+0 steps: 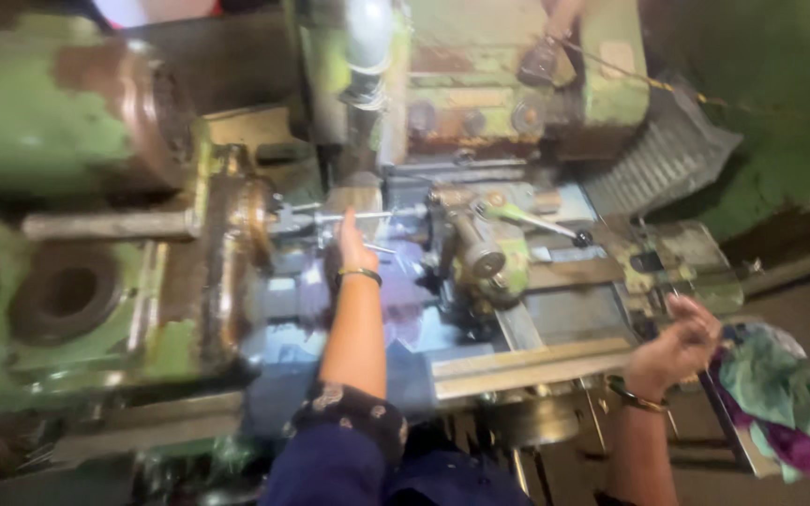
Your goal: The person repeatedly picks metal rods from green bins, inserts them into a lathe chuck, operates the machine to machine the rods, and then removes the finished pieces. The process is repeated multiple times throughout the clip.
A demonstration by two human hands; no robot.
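Head view, left hand (353, 245) at rod (353, 217) (blurred)

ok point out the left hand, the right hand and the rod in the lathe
left hand (352, 245), head view, back of the hand
right hand (679, 345), head view, knuckles
rod (105, 225), head view, bare left stretch

L hand (353, 245) on rod (353, 217), green lathe (58, 122)

Left hand (353, 245) outstretched, right hand (677, 349) curled
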